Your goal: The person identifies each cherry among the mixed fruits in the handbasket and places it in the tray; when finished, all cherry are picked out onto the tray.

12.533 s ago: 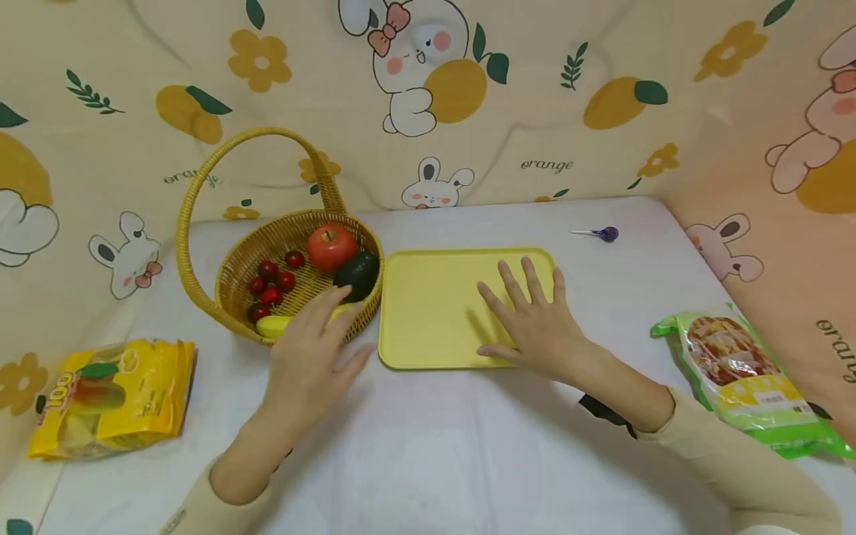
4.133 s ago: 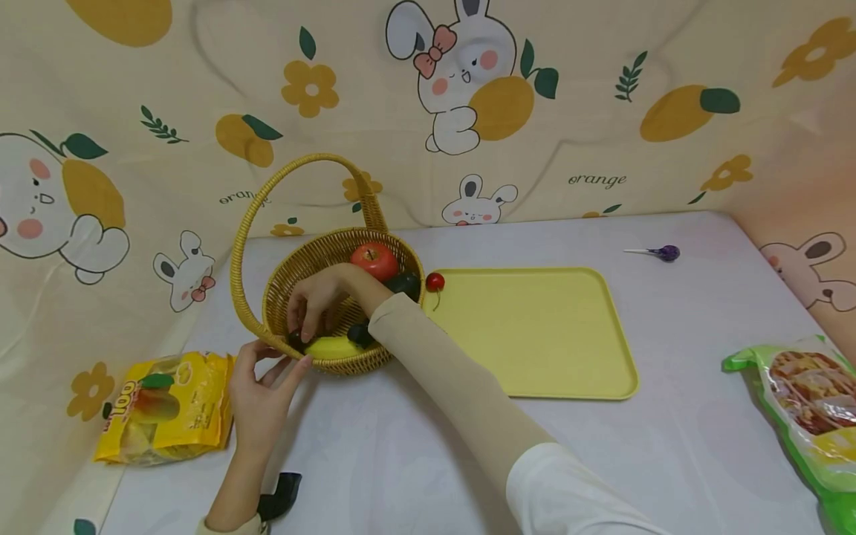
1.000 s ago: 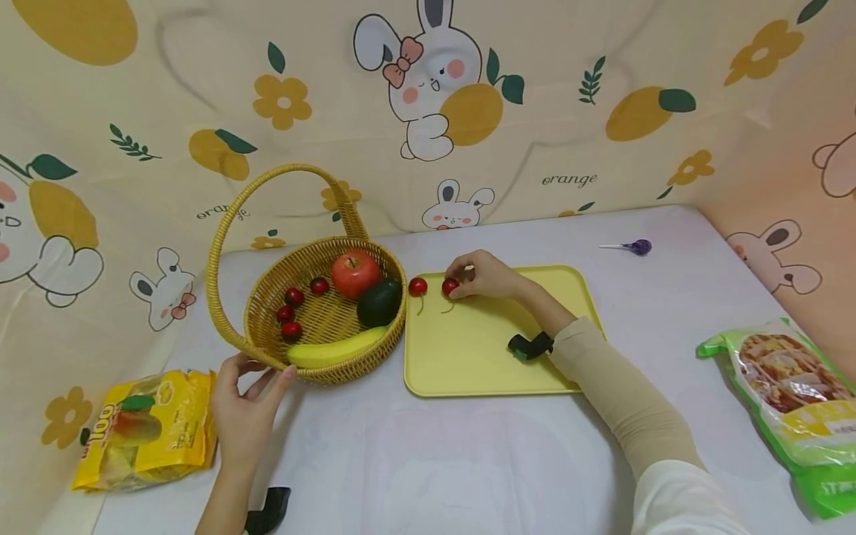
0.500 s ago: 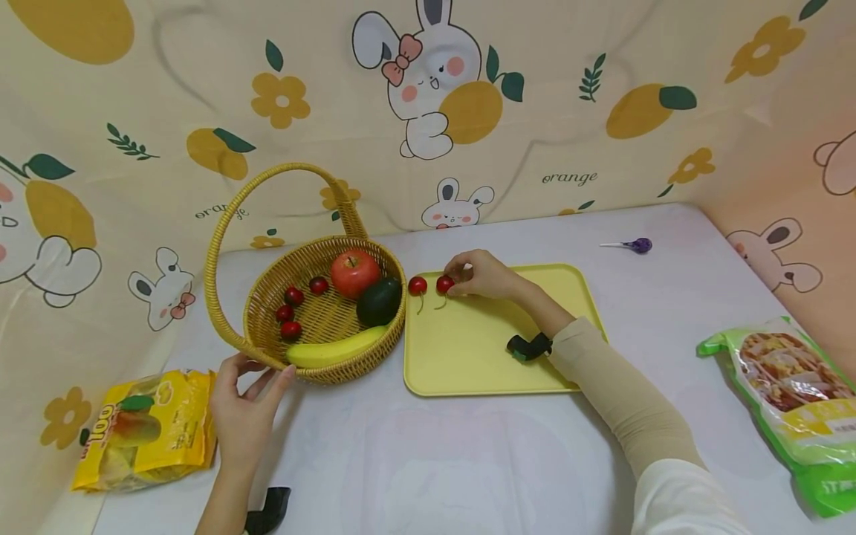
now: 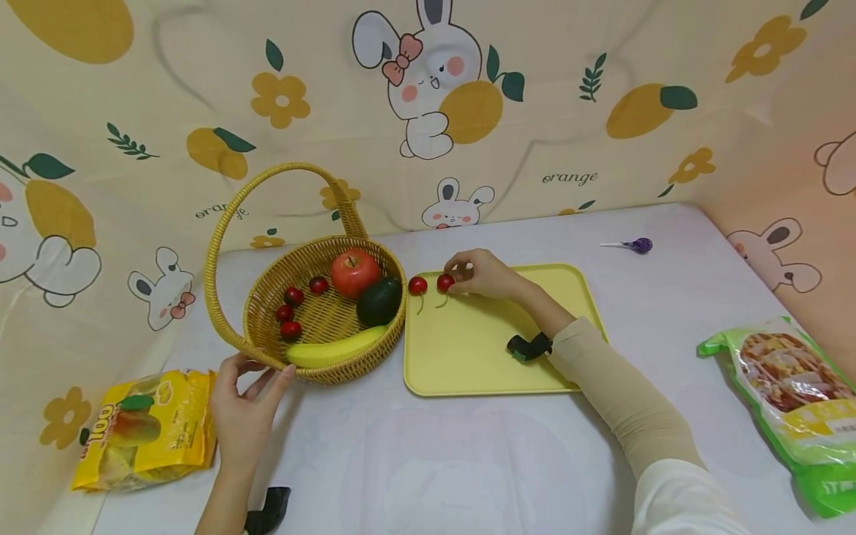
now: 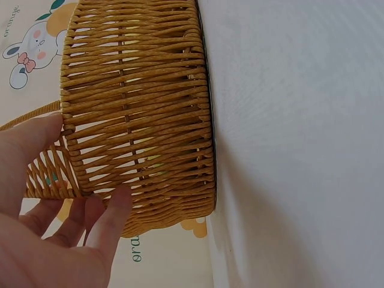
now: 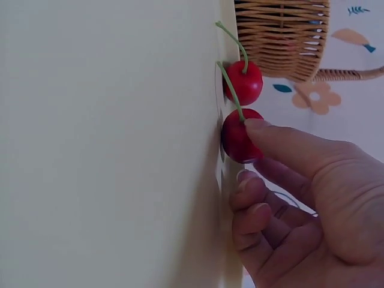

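**Right hand (image 5: 484, 275) pinches a red cherry (image 5: 444, 282) at the yellow tray (image 5: 495, 375)!**

And here I am on the head view, watching the center of the frame: the right grip has that cherry between thumb and fingertip, at the tray's upper left part, green stem trailing toward the bottom of the frame. Whether the fruit touches the tray, I can't tell. Just to its left sits a second cherry (image 5: 417, 286), near the tray's corner.

Over to the left hand (image 5: 244, 405), lower left of the frame: its grip holds the wicker basket (image 5: 364, 366) by the rim, right at the foot of the handle (image 5: 212, 282). Inside I count four cherries (image 5: 290, 331), an apple (image 5: 355, 273), a dark avocado (image 5: 379, 303) and a banana (image 5: 337, 351)!

On the bench (image 5: 428, 468), a yellow packet (image 5: 143, 435) lies lower left, a green-edged package (image 5: 782, 379) lower right, a purple lollipop (image 5: 640, 245) right of center.
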Available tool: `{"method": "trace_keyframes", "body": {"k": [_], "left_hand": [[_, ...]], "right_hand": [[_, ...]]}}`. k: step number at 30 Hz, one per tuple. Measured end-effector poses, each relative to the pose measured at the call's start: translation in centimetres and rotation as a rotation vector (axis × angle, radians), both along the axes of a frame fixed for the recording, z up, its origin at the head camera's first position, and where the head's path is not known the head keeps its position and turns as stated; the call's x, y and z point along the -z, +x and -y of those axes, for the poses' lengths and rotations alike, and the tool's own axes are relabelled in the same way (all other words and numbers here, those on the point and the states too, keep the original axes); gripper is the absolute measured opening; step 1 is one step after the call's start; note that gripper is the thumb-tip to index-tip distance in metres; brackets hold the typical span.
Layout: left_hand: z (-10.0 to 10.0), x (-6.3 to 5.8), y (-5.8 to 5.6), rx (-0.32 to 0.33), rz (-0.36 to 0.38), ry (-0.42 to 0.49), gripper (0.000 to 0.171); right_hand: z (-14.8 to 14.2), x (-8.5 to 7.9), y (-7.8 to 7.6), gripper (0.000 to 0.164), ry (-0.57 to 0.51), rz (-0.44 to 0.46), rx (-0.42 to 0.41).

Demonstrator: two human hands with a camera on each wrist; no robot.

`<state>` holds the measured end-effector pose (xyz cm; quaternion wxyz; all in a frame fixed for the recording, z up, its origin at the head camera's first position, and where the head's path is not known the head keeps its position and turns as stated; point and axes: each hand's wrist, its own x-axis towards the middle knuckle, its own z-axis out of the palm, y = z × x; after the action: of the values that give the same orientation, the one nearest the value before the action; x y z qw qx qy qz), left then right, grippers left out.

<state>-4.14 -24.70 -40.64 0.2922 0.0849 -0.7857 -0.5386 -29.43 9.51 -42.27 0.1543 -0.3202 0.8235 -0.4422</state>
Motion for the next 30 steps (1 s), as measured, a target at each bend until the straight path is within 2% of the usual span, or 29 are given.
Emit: {"method": "trace_keyframes", "body": {"k": [5,8,11,15,19,22,24,27,30], "left_hand": [[0.3,0.1,0.0,0.0,-0.004,0.004,0.047],[0.5,0.2,0.1,-0.001,-0.006,0.0,0.047],[0.6,0.2,0.2,-0.001,-0.013,-0.005,0.047],[0.7,0.2,0.4,-0.011,-0.014,-0.012,0.048],[0.7,0.1,0.3,-0.013,-0.007,-0.01,0.047],[0.6,0.1,0.1,-0.003,0.002,-0.003,0.046],[0.5,0.1,0.0,0.0,0.001,0.0,0.046],[0.4,0.3,-0.2,0.005,-0.013,0.008,0.047],[0.3,0.4,-0.3,0.002,-0.013,0.001,0.047]], "right_hand": [[0.3,-1.6,0.2,0.036,0.038,-0.035,-0.006],[1.5,-4.0,0.5,0.035,0.005,-0.107,0.004],[4.4,-6.9,0.5,0.031,-0.077,-0.149,-0.031],[10.5,-10.2,0.5,0.033,-0.138,-0.121,-0.203],[17.1,-12.4,0.7,0.037,-0.08,-0.018,-0.47],[21.0,-12.8,1.1,0.041,0.01,0.115,-0.636],[23.0,-12.1,1.2,0.044,0.045,0.199,-0.703],[25.1,-10.3,1.1,0.043,0.062,0.303,-0.736],[25.9,-8.4,0.9,0.041,0.082,0.398,-0.727]]}}
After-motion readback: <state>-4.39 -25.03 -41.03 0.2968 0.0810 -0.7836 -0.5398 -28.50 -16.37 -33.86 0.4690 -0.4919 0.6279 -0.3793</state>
